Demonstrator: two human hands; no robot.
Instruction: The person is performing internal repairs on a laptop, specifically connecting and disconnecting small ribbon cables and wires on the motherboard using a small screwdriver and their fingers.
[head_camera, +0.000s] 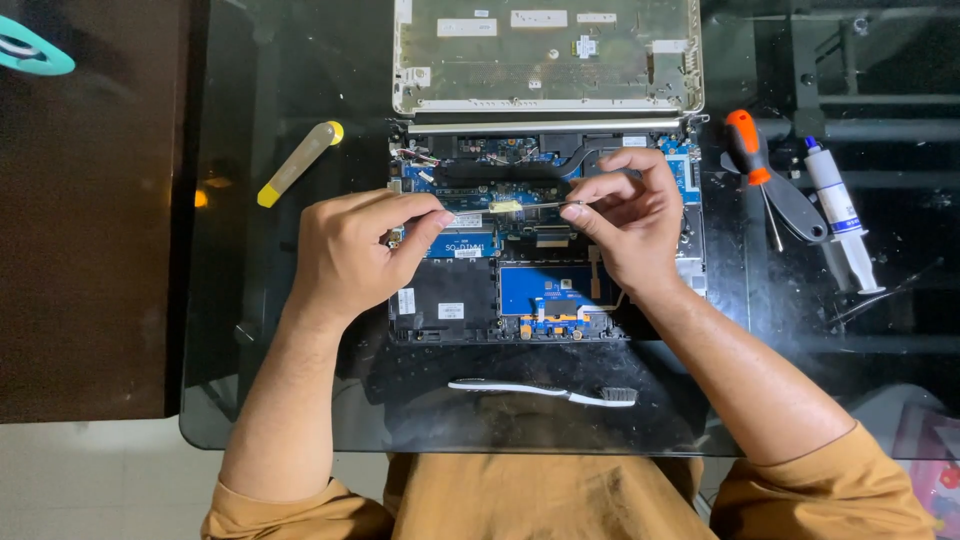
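Both forearms angle inward over the opened laptop (545, 250). The left hand (350, 255) has its fingers curled, tips pinched on a small part; the right hand (625, 215), at its 3 o'clock, pinches thin tweezers (530, 206).

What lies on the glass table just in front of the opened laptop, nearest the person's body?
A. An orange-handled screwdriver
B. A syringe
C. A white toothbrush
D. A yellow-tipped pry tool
C: a white toothbrush lies flat along the near edge of the opened laptop, while the orange-handled screwdriver and the syringe sit to its right and the yellow-tipped pry tool to its left.
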